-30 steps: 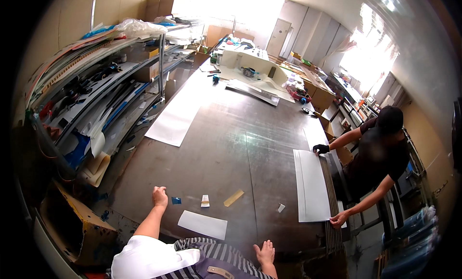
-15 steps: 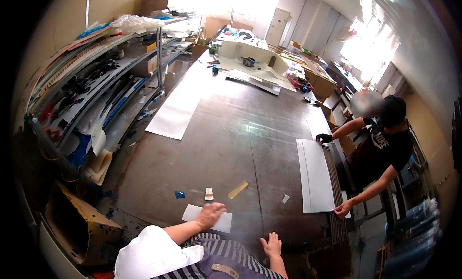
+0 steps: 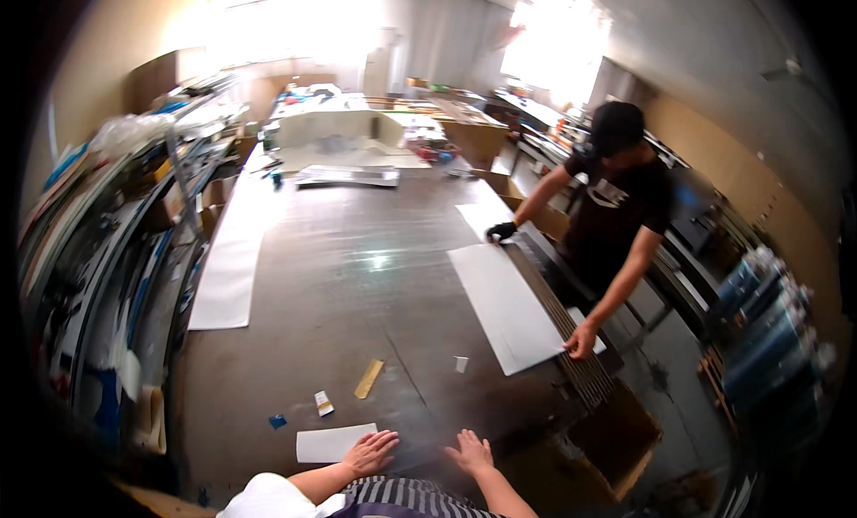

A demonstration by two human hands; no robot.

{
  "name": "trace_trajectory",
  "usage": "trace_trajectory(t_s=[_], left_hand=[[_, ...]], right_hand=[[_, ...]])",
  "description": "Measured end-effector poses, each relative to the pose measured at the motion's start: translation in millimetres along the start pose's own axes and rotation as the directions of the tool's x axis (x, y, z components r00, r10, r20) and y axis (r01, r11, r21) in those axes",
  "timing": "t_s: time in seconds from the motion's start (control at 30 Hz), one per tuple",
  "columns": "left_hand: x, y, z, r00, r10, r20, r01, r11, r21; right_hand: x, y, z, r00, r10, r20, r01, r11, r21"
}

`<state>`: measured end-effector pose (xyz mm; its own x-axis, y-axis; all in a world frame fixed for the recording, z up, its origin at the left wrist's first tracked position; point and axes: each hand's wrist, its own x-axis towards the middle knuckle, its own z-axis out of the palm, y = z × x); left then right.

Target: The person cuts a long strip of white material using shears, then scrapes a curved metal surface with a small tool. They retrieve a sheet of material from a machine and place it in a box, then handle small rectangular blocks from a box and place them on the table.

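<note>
"Brown tabletop [image 3: 303, 304] spreads wide before you, with loaded shelves [image 3: 98, 290] along your left. What do your hands have?"

"Neither one grips anything. Your left hand [image 3: 366, 454] lies flat with its fingers stretched out, over the right end of the small white sheet [image 3: 326, 444]. Whether it presses down, I cannot tell. Your right hand [image 3: 470, 452] is spread near the table's front edge, holding nothing."

"Which way does that sheet lie from you?"

"Most of it reaches leftward from your left hand, its long axis running side to side along the front edge. Your left is clearly the nearer hand; your right sits apart from it, across a gap of bare table."

"Count what surrounds you."

"Just beyond your sheet: one blue scrap [image 3: 278, 421], one white tag [image 3: 323, 403] and one tan strip [image 3: 369, 379]. Farther right, one white scrap [image 3: 461, 364]. Along the left edge, you have one long white sheet [image 3: 223, 290]. Across to your right, one co-worker [image 3: 616, 214] handles at least one large white sheet [image 3: 502, 308] beside a bundle of dark slats [image 3: 586, 384], too blurred to count."
</note>
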<state>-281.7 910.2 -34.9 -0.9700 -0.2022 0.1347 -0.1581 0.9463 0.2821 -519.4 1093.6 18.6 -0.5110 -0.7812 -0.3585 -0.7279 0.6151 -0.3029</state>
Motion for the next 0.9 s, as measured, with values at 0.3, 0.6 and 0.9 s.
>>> trace_trajectory(t_s=[0.3, 0.6, 0.9], left_hand=[[-1, 3, -8, 0.999, -0.028, 0.017, 0.028, 0.999, 0.035], [4, 8, -9, 0.997, -0.047, 0.067, 0.045, 0.998, 0.035], [6, 4, -12, 0.999, -0.035, 0.021, 0.036, 0.998, -0.042]], right_hand=[[-43, 71, 24, 0.867, 0.108, -0.487, 0.104, 0.916, 0.388], [-104, 165, 90, 0.846, 0.395, -0.359, -0.094, 0.773, 0.628], [-70, 165, 137, 0.943, 0.256, -0.214, -0.047, 0.736, 0.676]])
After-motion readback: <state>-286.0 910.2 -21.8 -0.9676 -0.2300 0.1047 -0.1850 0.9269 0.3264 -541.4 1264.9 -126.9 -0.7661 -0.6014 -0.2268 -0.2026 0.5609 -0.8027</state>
